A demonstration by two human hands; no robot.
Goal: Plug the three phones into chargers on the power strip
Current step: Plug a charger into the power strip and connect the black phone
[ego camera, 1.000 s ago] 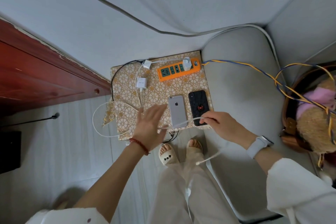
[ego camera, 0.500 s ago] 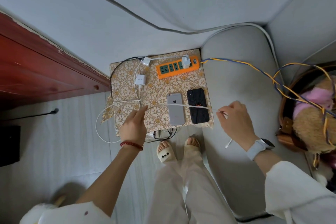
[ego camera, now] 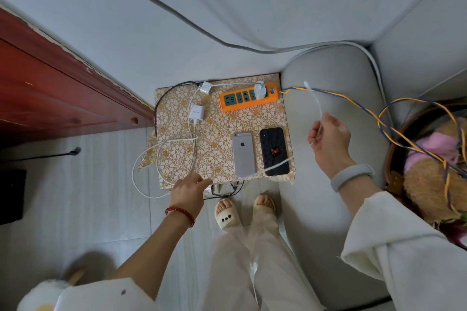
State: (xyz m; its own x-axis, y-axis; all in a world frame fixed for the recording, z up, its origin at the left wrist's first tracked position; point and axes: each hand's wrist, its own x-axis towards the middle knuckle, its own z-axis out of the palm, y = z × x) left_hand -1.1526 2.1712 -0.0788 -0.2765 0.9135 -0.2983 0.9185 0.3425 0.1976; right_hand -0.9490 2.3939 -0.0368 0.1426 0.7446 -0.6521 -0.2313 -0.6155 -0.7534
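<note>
Two phones [ego camera: 243, 154] [ego camera: 274, 151]; three chargers [ego camera: 197, 112] [ego camera: 205, 87] [ego camera: 260, 90]; one power strip [ego camera: 247, 100].
</note>
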